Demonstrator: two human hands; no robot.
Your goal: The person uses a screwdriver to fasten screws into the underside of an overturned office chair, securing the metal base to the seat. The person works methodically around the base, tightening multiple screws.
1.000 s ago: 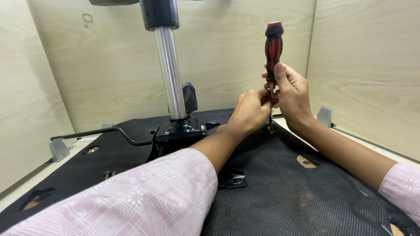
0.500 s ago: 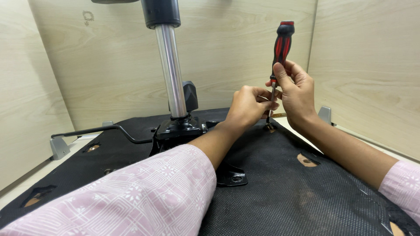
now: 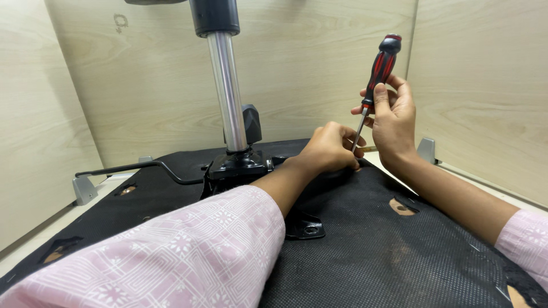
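At the right hand (image 3: 394, 117), above the far edge of the black seat underside (image 3: 399, 239), the grip is closed on the screwdriver (image 3: 378, 77): thumb and fingers wrap the lower part of the red-and-black handle, and the upper part stands clear of the hand. The tool's long axis runs steeply, tilted from upright, with the handle cap highest and leaning right and away, and the bare metal shaft pointing down and left toward the left hand (image 3: 331, 149). The tip ends just beside the left fingers (image 3: 351, 145); whether it touches them, or a fastener under them, cannot be told, since the point of contact is hidden. The left hand is curled with its fingers drawn together close above the seat underside, apparently pinching something small at the tip; what it holds does not show. Of the two hands, the left is nearer the working point and the right is above and to the right of it, so the tool lies down and left from the right-hand grip. To the left of both hands a chrome column (image 3: 227, 91) rises upright from a black mechanism plate (image 3: 237, 168), with a bent lever (image 3: 137, 167) reaching left. Wooden panels (image 3: 479, 85) close in the table on three sides.
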